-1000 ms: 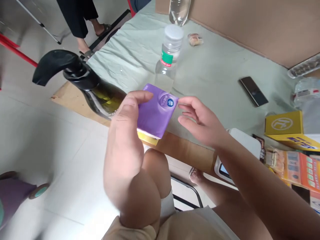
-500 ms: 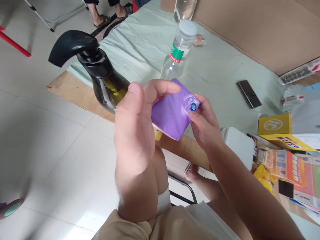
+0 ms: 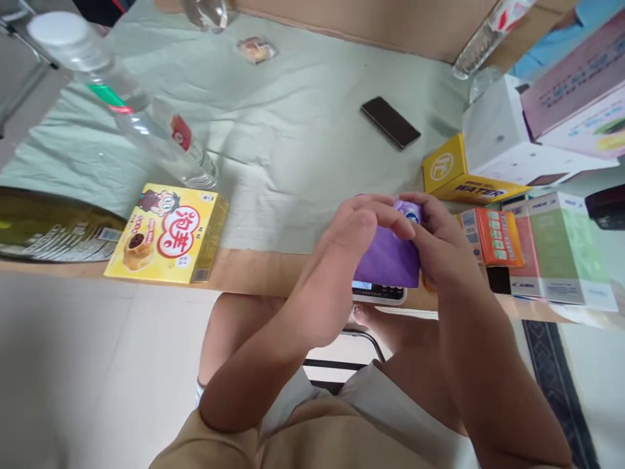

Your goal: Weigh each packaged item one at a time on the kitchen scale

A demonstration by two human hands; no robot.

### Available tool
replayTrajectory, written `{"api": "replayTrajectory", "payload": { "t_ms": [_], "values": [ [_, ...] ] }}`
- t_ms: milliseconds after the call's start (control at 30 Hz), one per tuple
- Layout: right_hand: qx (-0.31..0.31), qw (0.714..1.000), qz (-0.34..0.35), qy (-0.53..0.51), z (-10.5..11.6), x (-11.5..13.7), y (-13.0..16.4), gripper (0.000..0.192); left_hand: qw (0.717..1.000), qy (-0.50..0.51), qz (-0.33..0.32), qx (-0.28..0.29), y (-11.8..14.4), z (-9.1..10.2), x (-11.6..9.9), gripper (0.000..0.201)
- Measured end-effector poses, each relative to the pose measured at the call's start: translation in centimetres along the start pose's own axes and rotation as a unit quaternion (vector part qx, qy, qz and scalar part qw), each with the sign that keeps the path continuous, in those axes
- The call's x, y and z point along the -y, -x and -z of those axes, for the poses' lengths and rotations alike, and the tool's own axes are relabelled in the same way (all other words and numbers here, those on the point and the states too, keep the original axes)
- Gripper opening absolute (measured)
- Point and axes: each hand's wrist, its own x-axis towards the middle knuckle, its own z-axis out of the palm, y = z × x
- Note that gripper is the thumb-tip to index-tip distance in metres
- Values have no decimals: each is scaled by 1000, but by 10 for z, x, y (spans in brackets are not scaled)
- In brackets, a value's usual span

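Observation:
A small purple tissue pack [image 3: 388,259] is held between both my hands over the table's near edge. My left hand [image 3: 342,260] grips its left side with fingers curled over the top. My right hand [image 3: 439,247] closes on its right side near the blue-and-white label. Under the pack part of a white device [image 3: 378,293] with a dark display shows. My knees and a chair frame are below.
On the pale green cloth [image 3: 293,150] lie a yellow snack box [image 3: 168,234], a clear water bottle [image 3: 141,124], a dark pump bottle [image 3: 49,225], a black phone [image 3: 390,122], a yellow carton [image 3: 459,172] and several coloured boxes [image 3: 537,247] at right.
The view has swung right and down. Both hands with the purple pack have moved right, and my right hand now grips the pack fully. The yellow snack box has come into view.

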Motion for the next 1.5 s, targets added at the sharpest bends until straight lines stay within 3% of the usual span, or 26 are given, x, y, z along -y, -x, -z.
{"api": "replayTrajectory", "payload": {
  "t_ms": [100,267,400,533,633,767,900,1000,1100,1167,1367,1500],
  "values": [
    [-52,997,-45,-46,8,-17,-2,47,999,-35,19,-5,-13,-9,10,45],
    [-130,981,33,-138,26,-16,-2,33,991,-97,-37,-82,-29,-1,20,47],
    [-134,977,35,-163,43,-15,0,25,977,-183,-57,-96,-35,11,29,49],
    [-121,979,78,-143,45,-29,3,26,971,-214,-50,-94,-34,16,32,53],
    [-106,982,94,-122,43,-36,9,27,969,-230,-60,-71,-32,16,33,57],
    [-95,983,108,-110,44,-36,19,26,956,-266,-125,-12,-33,19,42,63],
    [-90,983,120,-109,44,-39,22,28,911,-344,-227,-2,-43,30,62,66],
    [-77,985,117,-98,42,-42,21,27,882,-384,-266,59,-51,42,75,81],
    [-41,989,116,-85,38,-42,21,29,882,-377,-235,160,-54,51,82,103],
    [-20,990,113,-82,36,-42,21,32,886,-380,-188,187,-53,53,84,114],
    [-30,990,101,-98,22,-35,19,34,885,-399,-178,163,-61,56,76,117],
    [-24,990,89,-108,8,-27,16,39,885,-434,-120,118,-68,50,70,129]
  ]
}}
